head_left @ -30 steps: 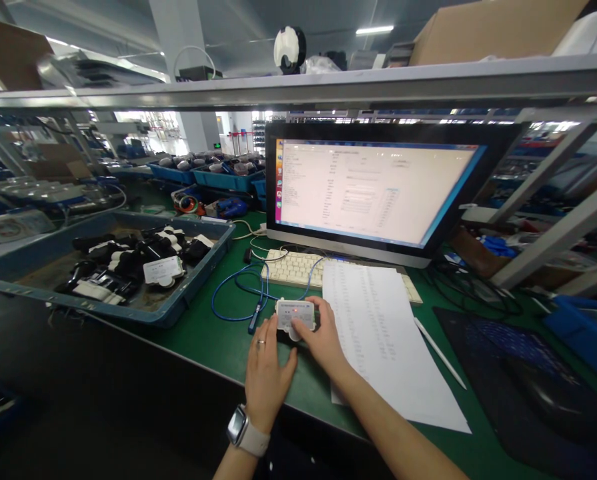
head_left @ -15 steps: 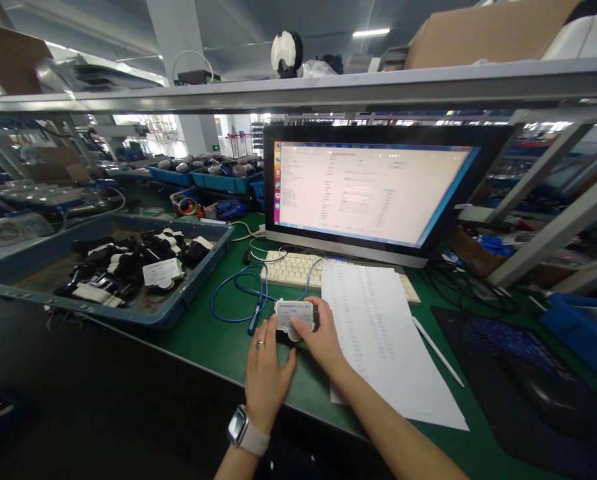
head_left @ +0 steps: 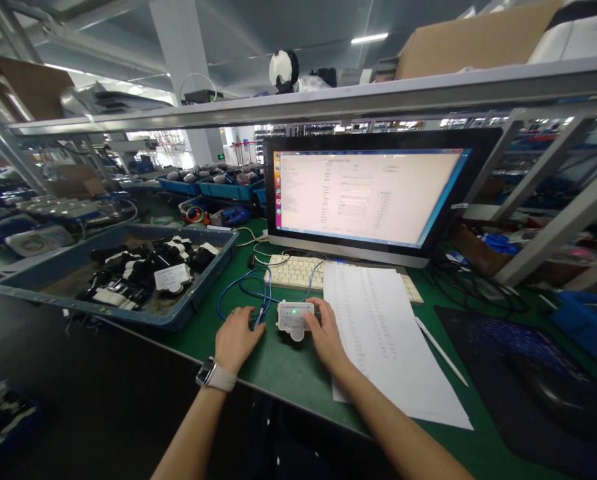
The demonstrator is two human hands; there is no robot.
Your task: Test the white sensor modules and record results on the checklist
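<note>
My right hand [head_left: 327, 333] grips a small white labelled device [head_left: 289, 323] by its right end, the thumb on its face. A green light glows on the device, and its dark underside faces the green bench. To its left, my left hand [head_left: 238, 339], with a watch on the wrist, has its thumb and fingers closed around the plug end of a blue cable [head_left: 221, 301]. A gap separates this hand from the device. The cable loops on the bench in front of the cream keyboard [head_left: 295, 272].
A blue-grey tray [head_left: 178, 319] at left holds several black-and-white devices. Printed sheets [head_left: 373, 333] overlap the keyboard, with a white pen [head_left: 441, 351] beside them. A monitor [head_left: 358, 193] stands behind. At right are a mouse [head_left: 548, 383], its dark pad and a blue bin [head_left: 585, 330].
My left hand has left the device and moved left to the blue cable's plug. A green light now shows on the device. My right hand still holds it.
</note>
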